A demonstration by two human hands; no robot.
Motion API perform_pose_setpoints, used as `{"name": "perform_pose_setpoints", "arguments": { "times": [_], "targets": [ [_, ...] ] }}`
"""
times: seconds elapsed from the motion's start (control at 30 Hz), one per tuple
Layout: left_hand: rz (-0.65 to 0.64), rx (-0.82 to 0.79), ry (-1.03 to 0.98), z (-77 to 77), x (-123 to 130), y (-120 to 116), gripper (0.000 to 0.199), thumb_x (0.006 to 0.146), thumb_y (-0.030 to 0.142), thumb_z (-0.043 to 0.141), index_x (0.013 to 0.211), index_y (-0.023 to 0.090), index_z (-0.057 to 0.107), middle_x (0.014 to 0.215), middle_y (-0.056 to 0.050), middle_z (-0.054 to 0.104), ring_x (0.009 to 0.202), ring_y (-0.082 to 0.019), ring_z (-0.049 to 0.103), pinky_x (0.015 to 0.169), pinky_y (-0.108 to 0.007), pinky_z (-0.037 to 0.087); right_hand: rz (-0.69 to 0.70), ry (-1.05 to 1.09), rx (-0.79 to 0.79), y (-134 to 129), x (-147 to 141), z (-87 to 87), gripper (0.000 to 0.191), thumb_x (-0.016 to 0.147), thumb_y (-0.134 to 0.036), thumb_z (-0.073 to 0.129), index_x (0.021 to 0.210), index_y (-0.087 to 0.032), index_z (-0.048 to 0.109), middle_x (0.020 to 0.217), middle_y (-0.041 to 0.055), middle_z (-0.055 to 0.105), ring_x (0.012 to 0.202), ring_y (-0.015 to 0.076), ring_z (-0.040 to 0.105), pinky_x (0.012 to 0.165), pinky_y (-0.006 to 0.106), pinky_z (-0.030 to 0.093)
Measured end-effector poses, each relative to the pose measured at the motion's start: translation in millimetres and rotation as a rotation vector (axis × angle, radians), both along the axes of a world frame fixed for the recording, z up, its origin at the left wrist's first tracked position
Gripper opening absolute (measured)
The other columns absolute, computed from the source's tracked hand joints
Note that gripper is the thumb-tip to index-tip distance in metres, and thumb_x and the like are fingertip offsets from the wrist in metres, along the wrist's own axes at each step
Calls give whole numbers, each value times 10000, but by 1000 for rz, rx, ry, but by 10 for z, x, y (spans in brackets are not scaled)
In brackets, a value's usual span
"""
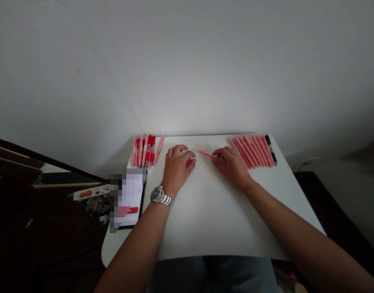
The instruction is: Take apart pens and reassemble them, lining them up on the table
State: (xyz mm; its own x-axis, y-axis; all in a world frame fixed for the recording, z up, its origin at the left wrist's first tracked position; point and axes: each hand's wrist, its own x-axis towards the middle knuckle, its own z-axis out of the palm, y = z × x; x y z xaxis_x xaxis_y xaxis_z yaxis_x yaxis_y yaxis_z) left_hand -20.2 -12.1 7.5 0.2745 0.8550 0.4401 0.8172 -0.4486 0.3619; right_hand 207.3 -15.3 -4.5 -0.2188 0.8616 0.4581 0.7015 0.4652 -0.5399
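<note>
A pink pen point(205, 154) points left from the fingertips of my right hand point(231, 166), which is closed on its right end just above the white table. Facing it across a small gap is my left hand point(178, 169), with a metal watch on the wrist. Its fingers are curled and the thumb is drawn close to the index finger. A pale, whitish bit shows among those fingers, too unclear to name. Beside my right hand lies a slanted row of several pink pens point(254, 150), with a black pen point(270, 149) at its right end.
At the table's back left lies a group of pink and red pens point(144, 150). A phone or tablet point(130, 199), partly blurred out, rests along the left edge. The white table point(217, 219) meets a pale wall point(187, 73) behind. Dark floor and clutter lie to the left.
</note>
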Motion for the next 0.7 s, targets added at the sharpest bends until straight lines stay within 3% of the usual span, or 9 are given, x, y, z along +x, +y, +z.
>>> {"name": "perform_pose_setpoints", "arguments": {
  "times": [0.27, 0.43, 0.7],
  "targets": [
    [-37, 27, -111, 61, 18, 3, 148, 968, 280, 605, 1047, 242, 724, 1139, -68, 657, 1075, -240, 576, 995, -414, 462, 7, -7, 8, 12, 10, -34, 67, 958, -243, 610, 994, -204, 651, 905, 82, 652, 837, 231, 619, 765, 382, 505],
    [-32, 29, -313, 64, 12, 3, 153, 982, 272, 580, 1070, 222, 695, 1026, -53, 703, 981, -209, 631, 926, -371, 510, 15, 9, 24, 9, 20, -34, 79, 965, -258, 604, 1009, -213, 652, 908, 78, 654, 851, 233, 621, 762, 378, 503],
    [-22, -53, -689, 11, 7, 48, 160, 958, 329, 623, 1054, 212, 674, 1042, -41, 722, 948, -157, 692, 918, -307, 557, 61, 18, 59, 9, 23, -26, 76, 980, -272, 592, 1008, -224, 644, 906, 73, 659, 860, 231, 621, 777, 382, 508]
  ]
}}
